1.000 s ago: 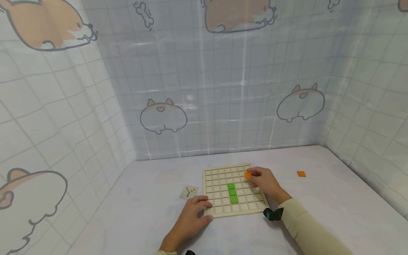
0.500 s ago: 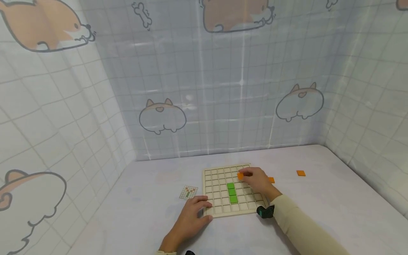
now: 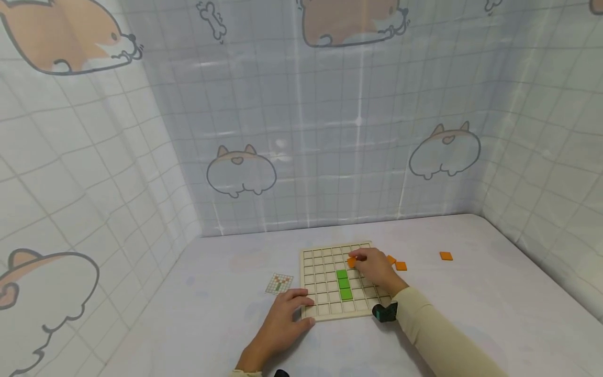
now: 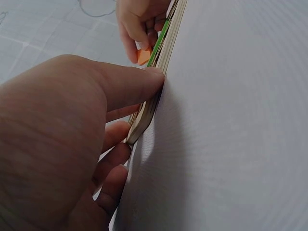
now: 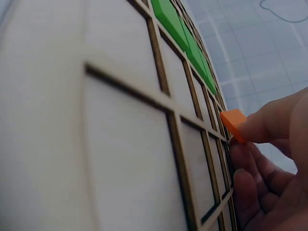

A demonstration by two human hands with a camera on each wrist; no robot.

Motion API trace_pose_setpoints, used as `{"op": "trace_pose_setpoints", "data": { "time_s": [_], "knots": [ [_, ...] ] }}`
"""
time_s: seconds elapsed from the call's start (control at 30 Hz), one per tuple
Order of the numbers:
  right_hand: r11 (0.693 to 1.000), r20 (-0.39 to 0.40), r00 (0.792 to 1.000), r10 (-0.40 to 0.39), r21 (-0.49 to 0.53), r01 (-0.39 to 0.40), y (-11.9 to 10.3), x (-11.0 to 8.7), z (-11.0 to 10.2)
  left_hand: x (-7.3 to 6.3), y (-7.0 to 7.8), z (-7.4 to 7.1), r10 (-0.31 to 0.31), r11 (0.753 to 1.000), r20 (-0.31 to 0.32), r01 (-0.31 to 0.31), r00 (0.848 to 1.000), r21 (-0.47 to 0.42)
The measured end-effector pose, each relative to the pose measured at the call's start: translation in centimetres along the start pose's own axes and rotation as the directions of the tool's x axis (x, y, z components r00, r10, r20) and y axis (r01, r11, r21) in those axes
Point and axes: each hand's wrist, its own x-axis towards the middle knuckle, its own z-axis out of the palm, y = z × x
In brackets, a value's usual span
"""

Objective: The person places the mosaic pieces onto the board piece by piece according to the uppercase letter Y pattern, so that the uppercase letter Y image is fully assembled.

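In the head view a wooden grid board (image 3: 322, 298) lies on the table, with a column of green square tiles (image 3: 344, 284) set in its middle cells. My right hand (image 3: 377, 269) pinches an orange square tile (image 5: 234, 123) between thumb and fingers, tilted at the cells just beyond the top green tile. At the board's near left corner, my left hand (image 3: 284, 320) holds the frame, thumb on the front edge and fingers on the left edge. The left wrist view shows the thumb (image 4: 137, 85) against that wooden edge.
Left of the board lies a small pattern card (image 3: 279, 283) with a coloured grid. Orange tiles (image 3: 401, 266) lie just right of the board, partly behind the right hand, and another orange tile (image 3: 446, 256) sits farther right. Printed cloth walls (image 3: 330, 183) enclose the table.
My right hand has moved left over the board with the orange tile, then lowered it toward the cells. Orange tiles behind that hand have come into view. The left hand stays put.
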Motion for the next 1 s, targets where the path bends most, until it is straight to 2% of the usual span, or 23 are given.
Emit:
{"op": "trace_pose_setpoints", "data": {
  "time_s": [0.1,0.53,0.8,1.0],
  "knots": [
    [1.0,0.0,1.0,0.003,-0.019,-0.003,-0.15,-0.03,0.04,-0.03,0.08,-0.02,0.004,1.0,0.0,-0.004,1.0,0.002],
    [0.992,-0.01,0.997,-0.072,-0.109,0.071,-0.13,-0.04,0.41,-0.05,-0.07,-0.09,0.01,1.0,0.005,-0.01,1.0,-0.004],
    [0.989,-0.003,0.998,-0.066,-0.131,0.065,-0.13,-0.09,0.6,-0.05,-0.1,0.0,0.021,1.0,-0.003,-0.021,1.0,0.015],
    [0.982,0.002,0.998,-0.07,-0.175,0.07,-0.59,-0.38,0.6,-0.09,0.03,-0.08,0.005,1.0,0.007,-0.005,1.0,0.01]
  ]
}}
